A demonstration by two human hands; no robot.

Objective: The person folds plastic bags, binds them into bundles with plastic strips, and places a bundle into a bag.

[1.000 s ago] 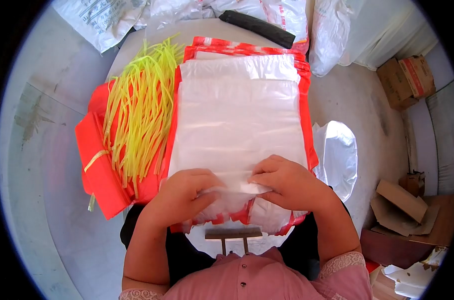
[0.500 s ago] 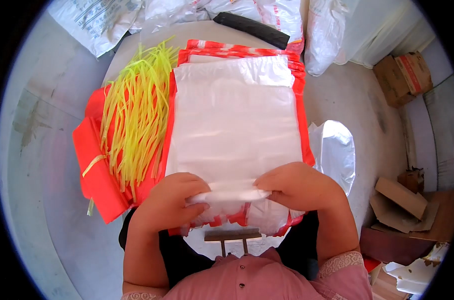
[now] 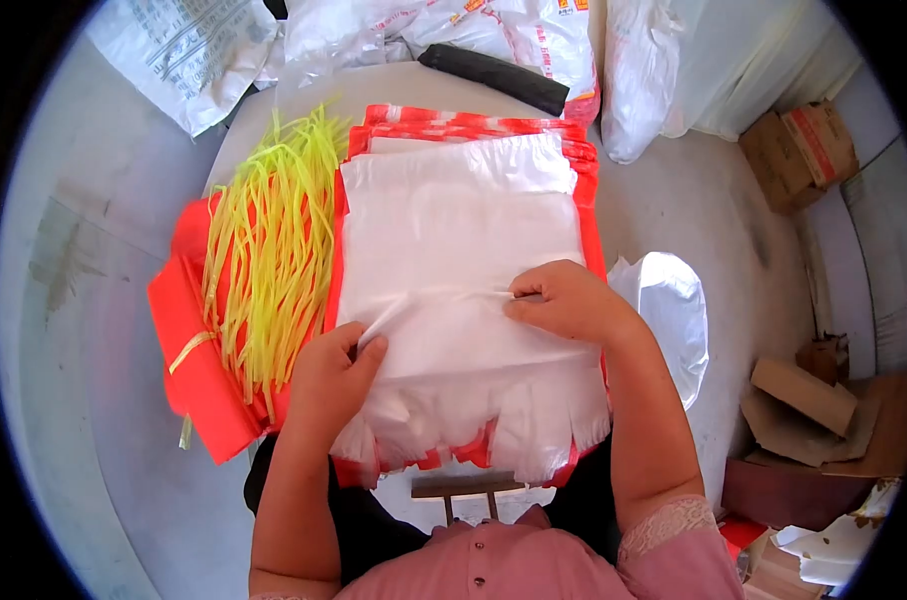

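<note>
A stack of white translucent plastic bags [image 3: 459, 240] lies on red plastic sheets [image 3: 589, 185] in front of me. My left hand [image 3: 334, 385] pinches a raised fold of the top white plastic at its left side. Farther up and to the right, my right hand [image 3: 564, 305] pinches the same fold between thumb and fingers. Below both hands the fringed lower edges of the white bags spread over red plastic. Left of the stack, a bunch of yellow-green strips [image 3: 274, 260] rests on a red folded bundle [image 3: 199, 360], which has a yellow tie around it.
A black roll [image 3: 494, 78] lies at the table's far edge [image 3: 384, 85]. White printed sacks [image 3: 189, 55] stand behind. To the right are a silvery bag [image 3: 671, 325], a closed carton [image 3: 799, 160] and an opened cardboard box [image 3: 804, 410]. A small stand [image 3: 469, 487] shows below the stack.
Both hands have pulled the pinched plastic apart; my right hand has moved up, away from my body, and my left slightly left and up. The fringed lower edge now shows more. The view has shifted slightly.
</note>
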